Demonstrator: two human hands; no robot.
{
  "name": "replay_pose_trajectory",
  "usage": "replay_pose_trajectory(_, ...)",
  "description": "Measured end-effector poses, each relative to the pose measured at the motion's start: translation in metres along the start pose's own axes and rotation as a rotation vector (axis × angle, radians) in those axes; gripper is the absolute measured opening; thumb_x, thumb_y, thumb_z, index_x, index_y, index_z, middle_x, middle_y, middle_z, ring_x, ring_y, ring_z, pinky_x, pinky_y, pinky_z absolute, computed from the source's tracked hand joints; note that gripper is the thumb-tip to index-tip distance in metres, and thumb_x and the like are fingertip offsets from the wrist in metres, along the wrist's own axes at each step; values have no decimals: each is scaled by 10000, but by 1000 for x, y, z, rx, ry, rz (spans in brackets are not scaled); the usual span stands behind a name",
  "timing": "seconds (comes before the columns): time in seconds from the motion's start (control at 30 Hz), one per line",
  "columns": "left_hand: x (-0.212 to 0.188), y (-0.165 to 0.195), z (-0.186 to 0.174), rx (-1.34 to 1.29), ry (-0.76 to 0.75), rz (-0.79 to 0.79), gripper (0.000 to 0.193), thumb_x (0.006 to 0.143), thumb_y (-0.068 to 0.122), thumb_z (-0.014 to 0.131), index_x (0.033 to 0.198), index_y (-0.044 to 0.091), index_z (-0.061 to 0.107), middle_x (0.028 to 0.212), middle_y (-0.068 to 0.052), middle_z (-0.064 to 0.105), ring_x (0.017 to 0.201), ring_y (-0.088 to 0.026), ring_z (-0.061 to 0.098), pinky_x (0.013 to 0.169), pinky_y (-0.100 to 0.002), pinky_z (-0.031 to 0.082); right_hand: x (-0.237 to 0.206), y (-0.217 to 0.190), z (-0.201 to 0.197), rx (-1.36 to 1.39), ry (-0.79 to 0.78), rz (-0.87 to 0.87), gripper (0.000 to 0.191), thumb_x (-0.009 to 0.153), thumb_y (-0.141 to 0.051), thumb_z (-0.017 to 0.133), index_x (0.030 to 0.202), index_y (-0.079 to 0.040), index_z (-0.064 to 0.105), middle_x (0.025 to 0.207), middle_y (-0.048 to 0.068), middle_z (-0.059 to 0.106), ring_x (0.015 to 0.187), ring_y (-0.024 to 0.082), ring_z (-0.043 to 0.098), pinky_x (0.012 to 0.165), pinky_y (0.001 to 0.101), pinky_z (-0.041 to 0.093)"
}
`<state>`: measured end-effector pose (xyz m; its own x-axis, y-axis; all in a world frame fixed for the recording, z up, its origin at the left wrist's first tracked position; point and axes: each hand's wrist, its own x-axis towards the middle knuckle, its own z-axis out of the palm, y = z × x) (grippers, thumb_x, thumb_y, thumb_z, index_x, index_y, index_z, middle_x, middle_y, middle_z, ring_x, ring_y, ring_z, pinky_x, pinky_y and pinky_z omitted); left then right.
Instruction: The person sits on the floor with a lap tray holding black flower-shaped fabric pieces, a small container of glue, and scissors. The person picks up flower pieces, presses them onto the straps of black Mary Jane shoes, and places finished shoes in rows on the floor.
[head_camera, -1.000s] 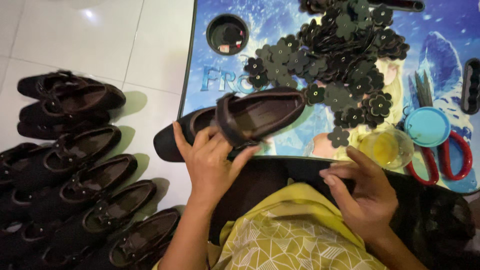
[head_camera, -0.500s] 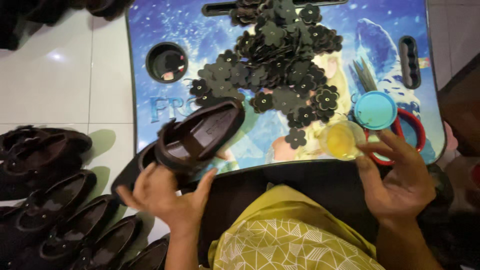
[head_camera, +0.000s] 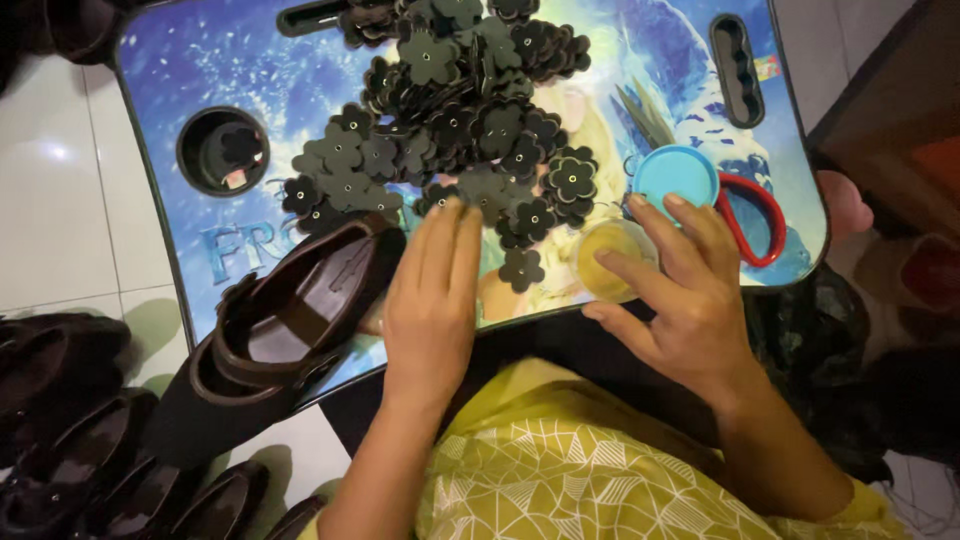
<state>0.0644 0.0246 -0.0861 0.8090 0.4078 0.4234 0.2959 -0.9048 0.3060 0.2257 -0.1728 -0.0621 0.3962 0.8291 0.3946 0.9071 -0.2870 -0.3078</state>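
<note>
Open tray surface (head_camera: 200, 90) at upper left. Flower pile (head_camera: 450, 110) blocks centre. Brown shoe (head_camera: 290, 320) blocks lower-left edge, just beside left hand (head_camera: 432, 290). Right hand (head_camera: 680, 290) hemmed by yellow cup (head_camera: 612, 262), blue lid (head_camera: 676, 175) (touching fingertips).

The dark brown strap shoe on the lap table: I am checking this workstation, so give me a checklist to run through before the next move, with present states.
1. Dark brown strap shoe lies on the picture-printed lap table, opening up: ok.
2. Left hand rests flat beside the shoe's toe, fingertips at the pile of dark flower-shaped cut-outs: ok.
3. Right hand touches the small clear cup of yellow liquid: ok.
4. Cup is uncovered, its round blue lid lying beside it: ok.
5. Cup stands near the table's edge: not ok.
6. Whether either hand has picked up a cut-out: cannot tell.
</note>
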Motion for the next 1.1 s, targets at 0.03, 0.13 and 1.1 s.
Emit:
replay_pose_trajectory(0.03, 10, 0, 4, 25, -13, -31, 516, 887, 15, 607, 1401, -10, 570, 1466, -176, 565, 1336, -340, 574, 1095, -403, 487, 0, 0, 1, 2, -1, -8, 456, 794, -388, 857, 1153, -124, 762, 1502, 151, 556, 1417, 404, 440, 1197, 545, 345)
replay_pose_trajectory(0.13, 23, 2, 15, 87, -36, -104, 494, 904, 20, 605, 1394, -28, 560, 1419, -189, 582, 1291, -332, 588, 1057, -383, 498, 1, 0, 3, 1, -12, -12, 483, 810, -425, 840, 1171, -111, 768, 1503, 167, 547, 1417, 410, 434, 1190, 561, 337)
replay_pose_trajectory(1.1, 1, 40, -15, -1264, 68, -768, 500, 998, -1, 641, 1478, 6, 501, 967, -58, 722, 864, -54, 653, 763, -208, 538, -16, -6, -8, 39, 24, 13, 402, 787, -456, 839, 899, -86, 729, 1438, 173, 603, 1415, 376, 461, 1206, 570, 309)
